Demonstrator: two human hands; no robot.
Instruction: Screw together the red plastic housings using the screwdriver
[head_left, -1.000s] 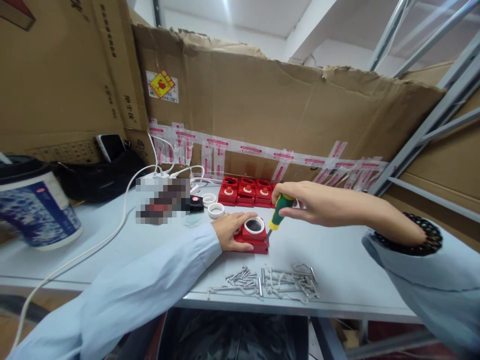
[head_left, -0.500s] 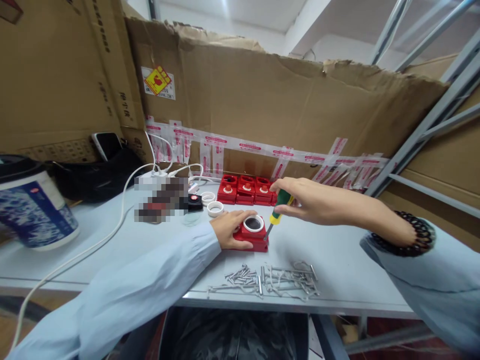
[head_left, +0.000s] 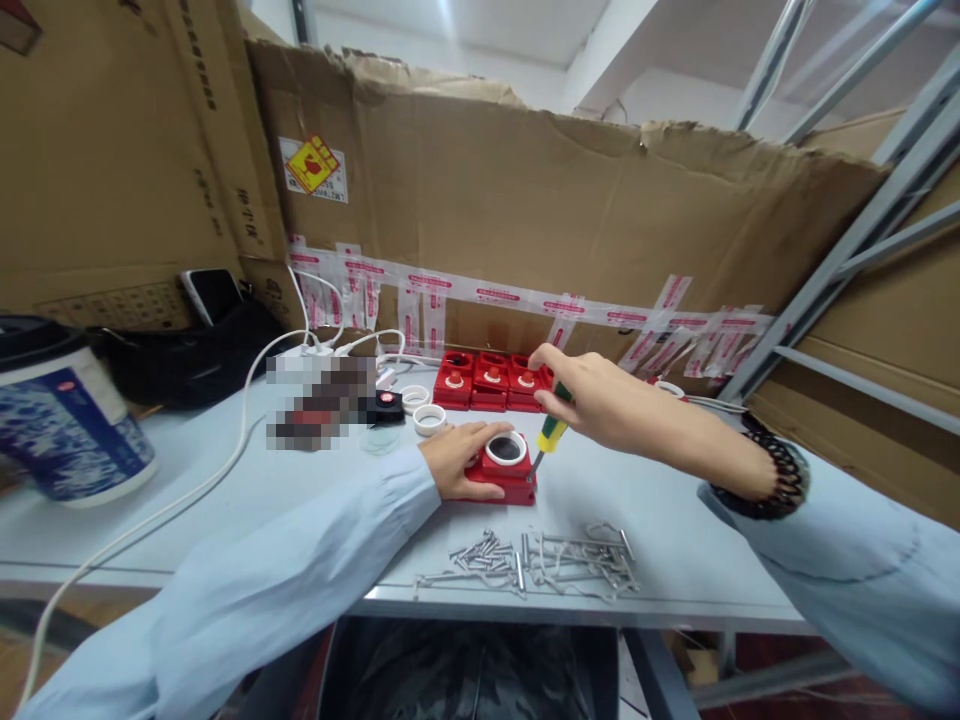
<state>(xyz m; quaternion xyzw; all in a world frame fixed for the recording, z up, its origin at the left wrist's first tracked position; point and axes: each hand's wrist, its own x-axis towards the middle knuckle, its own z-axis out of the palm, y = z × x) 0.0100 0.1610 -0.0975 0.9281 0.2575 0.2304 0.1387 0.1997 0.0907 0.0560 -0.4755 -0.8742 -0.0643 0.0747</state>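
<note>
Two groups of metal parts, loose screws (head_left: 484,552) and corded rods (head_left: 585,570), lie along the near edge of the tabletop (head_left: 645,490). Beyond them, the left hand (head_left: 459,465) clasps the red housing (head_left: 511,492) from its left side, while the right hand (head_left: 589,395) grips the screwdriver (head_left: 553,437), tip at the housing's right corner; since half a second ago the right wrist has shifted left with the tip remaining at that corner, suggesting a turning stroke. Farther back stand white rings (head_left: 430,430) and a row of red units (head_left: 491,395).
</note>
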